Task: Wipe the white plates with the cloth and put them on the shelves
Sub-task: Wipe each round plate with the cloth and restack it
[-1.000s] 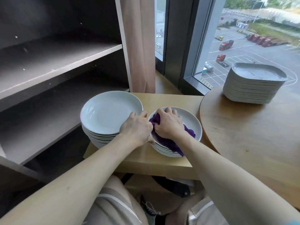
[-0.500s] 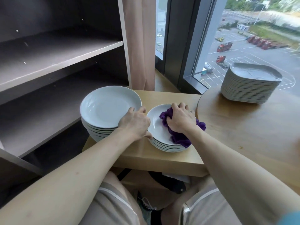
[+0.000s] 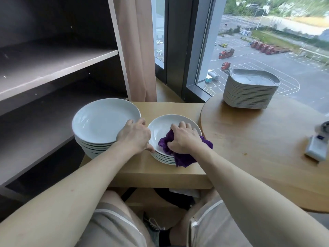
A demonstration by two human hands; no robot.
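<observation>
White plate (image 3: 164, 126), top of a small stack on the bench (image 3: 169, 107), sits under the right hand (image 3: 183, 138), which grips the purple cloth (image 3: 183, 159). The left hand (image 3: 135, 136) holds its left rim and is nearer the shelves (image 3: 53, 68), off to the left.

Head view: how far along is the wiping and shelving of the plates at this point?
Done: nothing shelved; the dark wooden shelves show no plates. In hand: the right hand grips the purple cloth on the top white round plate of the smaller stack, the left hand holding its rim. Left: that stack, the larger white round stack and the squarish plate stack on the round wooden table.
</observation>
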